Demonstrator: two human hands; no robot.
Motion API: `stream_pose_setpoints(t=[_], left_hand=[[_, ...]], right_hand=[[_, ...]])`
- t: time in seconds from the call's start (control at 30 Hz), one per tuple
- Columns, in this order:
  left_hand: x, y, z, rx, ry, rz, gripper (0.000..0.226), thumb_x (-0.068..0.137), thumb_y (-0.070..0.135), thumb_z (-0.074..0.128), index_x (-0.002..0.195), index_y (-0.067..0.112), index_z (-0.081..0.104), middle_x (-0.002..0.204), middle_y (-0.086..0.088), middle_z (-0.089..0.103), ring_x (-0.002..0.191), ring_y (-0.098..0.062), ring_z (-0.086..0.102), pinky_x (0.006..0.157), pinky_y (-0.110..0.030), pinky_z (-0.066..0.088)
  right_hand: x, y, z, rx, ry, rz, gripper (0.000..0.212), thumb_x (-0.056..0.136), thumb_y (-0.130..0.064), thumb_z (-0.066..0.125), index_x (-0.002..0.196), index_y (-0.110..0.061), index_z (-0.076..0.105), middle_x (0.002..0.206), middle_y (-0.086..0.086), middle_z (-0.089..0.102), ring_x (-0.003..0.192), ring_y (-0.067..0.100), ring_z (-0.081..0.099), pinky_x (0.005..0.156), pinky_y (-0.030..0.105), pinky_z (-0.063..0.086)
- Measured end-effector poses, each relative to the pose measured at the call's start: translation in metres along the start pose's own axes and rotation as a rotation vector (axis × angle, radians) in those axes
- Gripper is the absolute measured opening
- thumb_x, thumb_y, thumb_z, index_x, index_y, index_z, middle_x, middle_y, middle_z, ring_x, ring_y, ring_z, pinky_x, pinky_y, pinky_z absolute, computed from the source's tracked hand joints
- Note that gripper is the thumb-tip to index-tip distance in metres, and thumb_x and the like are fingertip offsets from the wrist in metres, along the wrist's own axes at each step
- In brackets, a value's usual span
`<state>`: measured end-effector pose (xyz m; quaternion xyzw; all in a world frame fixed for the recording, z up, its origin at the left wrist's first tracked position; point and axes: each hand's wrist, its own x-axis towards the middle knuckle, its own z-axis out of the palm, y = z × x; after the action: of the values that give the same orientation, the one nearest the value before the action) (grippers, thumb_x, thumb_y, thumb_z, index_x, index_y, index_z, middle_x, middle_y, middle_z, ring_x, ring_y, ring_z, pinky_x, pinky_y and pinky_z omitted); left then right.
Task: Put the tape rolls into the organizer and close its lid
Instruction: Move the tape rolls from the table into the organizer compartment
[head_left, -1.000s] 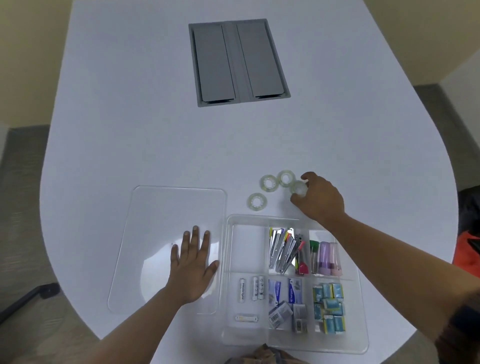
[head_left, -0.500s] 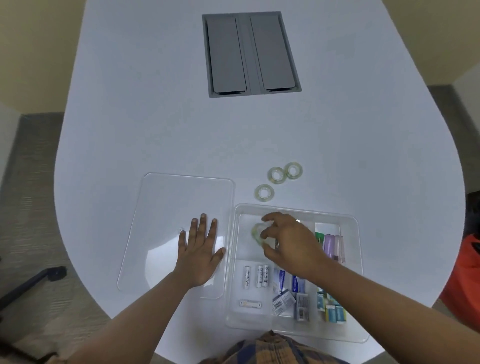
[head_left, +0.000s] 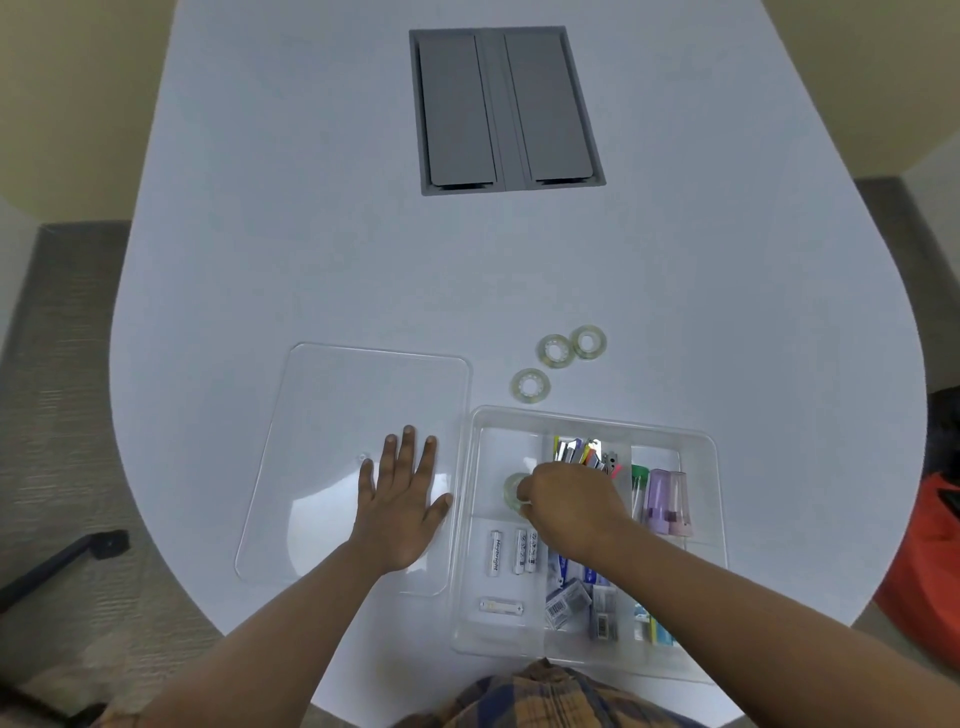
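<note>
Your right hand (head_left: 569, 501) is curled over the far-left compartment of the clear plastic compartmented organizer (head_left: 714, 519), fingertips pinched on a small translucent tape roll (head_left: 514, 488) that sits low in that compartment; whether it already rests on the floor cannot be told. Your left hand (head_left: 402, 499) lies flat, fingers spread, palm down on the clear flat plastic lid (head_left: 332, 415) just left of the organizer, gripping nothing.

Three more translucent tape rolls remain on the white table (head_left: 311, 234) beyond your right hand: one (head_left: 530, 385) just past the organizer's far wall, and two touching each other, (head_left: 556, 351) and (head_left: 589, 341), slightly farther out.

Expect each roll to be light, rigid and smooth-sided, so likely slippery. Pinch across the outer rim with thumb and forefinger, or hook a fingertip through the core. Your right wrist is bent downward, forearm crossing the near compartments, passing over packets and close to the white batteries (head_left: 511, 551); lift clear when withdrawing. The lid is thin and will probably flex; take it by an edge.
</note>
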<state>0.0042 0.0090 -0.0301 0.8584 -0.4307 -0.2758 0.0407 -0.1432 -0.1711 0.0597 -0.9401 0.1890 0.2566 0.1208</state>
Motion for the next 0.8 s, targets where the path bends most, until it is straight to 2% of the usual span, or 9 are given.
stream_pose_setpoints(t=[0.13, 0.23, 0.33, 0.43, 0.5, 0.6, 0.67, 0.73, 0.8], left_hand=[[0.0, -0.002, 0.003, 0.01, 0.005, -0.002, 0.073, 0.095, 0.06, 0.017, 0.141, 0.033, -0.033, 0.149, 0.006, -0.042, 0.139, -0.018, -0.037, 0.113, -0.047, -0.019], [0.0, -0.003, 0.004, 0.013, 0.022, -0.003, 0.072, 0.095, 0.06, 0.016, 0.142, 0.033, -0.032, 0.151, 0.005, -0.04, 0.139, -0.017, -0.037, 0.112, -0.045, -0.02], [-0.001, -0.002, 0.005, 0.013, 0.04, 0.001, 0.073, 0.094, 0.061, 0.016, 0.144, 0.032, -0.029, 0.153, 0.004, -0.036, 0.141, -0.018, -0.033, 0.113, -0.045, -0.019], [-0.002, -0.002, 0.005, 0.006, 0.07, 0.008, 0.073, 0.09, 0.065, 0.008, 0.145, 0.032, -0.025, 0.154, 0.005, -0.034, 0.142, -0.018, -0.03, 0.113, -0.044, -0.019], [-0.004, -0.001, 0.004, -0.013, 0.09, 0.011, 0.073, 0.088, 0.066, 0.007, 0.147, 0.033, -0.023, 0.155, 0.006, -0.031, 0.144, -0.016, -0.028, 0.114, -0.043, -0.018], [-0.006, 0.004, -0.002, -0.089, 0.13, 0.003, 0.076, 0.09, 0.063, 0.025, 0.153, 0.028, -0.002, 0.159, 0.004, -0.02, 0.147, -0.019, -0.019, 0.118, -0.046, -0.007], [-0.008, 0.01, -0.009, -0.118, 0.228, -0.019, 0.07, 0.09, 0.053, 0.044, 0.15, 0.019, 0.027, 0.163, -0.005, -0.003, 0.149, -0.024, -0.011, 0.118, -0.047, 0.003], [-0.007, 0.016, -0.021, -0.158, 0.354, -0.019, 0.057, 0.088, 0.043, 0.053, 0.137, 0.014, 0.048, 0.161, -0.013, 0.016, 0.149, -0.029, 0.003, 0.115, -0.046, 0.014], [-0.001, 0.022, -0.034, -0.218, 0.42, 0.019, 0.044, 0.088, 0.034, 0.059, 0.125, 0.011, 0.058, 0.155, -0.013, 0.031, 0.147, -0.03, 0.018, 0.113, -0.048, 0.025]], right_hand=[[0.002, 0.001, 0.002, 0.02, -0.015, 0.009, 0.015, 0.089, -0.014, 0.057, 0.097, -0.017, 0.07, 0.09, 0.005, 0.065, 0.084, 0.027, 0.067, 0.061, 0.029, 0.042], [0.0, 0.004, 0.004, 0.098, 0.031, -0.013, 0.023, 0.094, -0.026, 0.051, 0.106, -0.019, 0.069, 0.099, 0.005, 0.067, 0.092, 0.028, 0.067, 0.069, 0.033, 0.05], [-0.007, 0.008, 0.004, 0.232, 0.108, -0.014, 0.031, 0.095, -0.035, 0.048, 0.116, -0.023, 0.066, 0.111, 0.0, 0.067, 0.102, 0.024, 0.065, 0.077, 0.033, 0.05], [-0.016, 0.015, 0.006, 0.341, 0.252, -0.026, 0.026, 0.092, -0.03, 0.054, 0.113, -0.022, 0.067, 0.102, -0.002, 0.068, 0.098, 0.022, 0.064, 0.078, 0.033, 0.053], [-0.022, 0.022, 0.008, 0.359, 0.379, -0.032, 0.023, 0.087, -0.023, 0.063, 0.108, -0.017, 0.071, 0.096, 0.002, 0.069, 0.094, 0.024, 0.064, 0.079, 0.038, 0.053], [-0.027, 0.035, 0.016, 0.319, 0.531, 0.012, 0.032, 0.08, -0.018, 0.073, 0.112, -0.014, 0.07, 0.108, 0.005, 0.069, 0.102, 0.027, 0.064, 0.085, 0.041, 0.052], [-0.029, 0.043, 0.023, 0.296, 0.554, 0.042, 0.043, 0.08, -0.023, 0.073, 0.122, -0.015, 0.064, 0.127, 0.007, 0.064, 0.12, 0.029, 0.058, 0.095, 0.043, 0.048], [-0.028, 0.051, 0.032, 0.264, 0.541, 0.061, 0.056, 0.085, -0.034, 0.069, 0.135, -0.015, 0.054, 0.148, 0.007, 0.047, 0.139, 0.028, 0.04, 0.108, 0.043, 0.037], [-0.026, 0.057, 0.04, 0.233, 0.514, 0.072, 0.066, 0.09, -0.045, 0.061, 0.145, -0.016, 0.04, 0.159, 0.005, 0.028, 0.149, 0.024, 0.02, 0.116, 0.041, 0.023]])
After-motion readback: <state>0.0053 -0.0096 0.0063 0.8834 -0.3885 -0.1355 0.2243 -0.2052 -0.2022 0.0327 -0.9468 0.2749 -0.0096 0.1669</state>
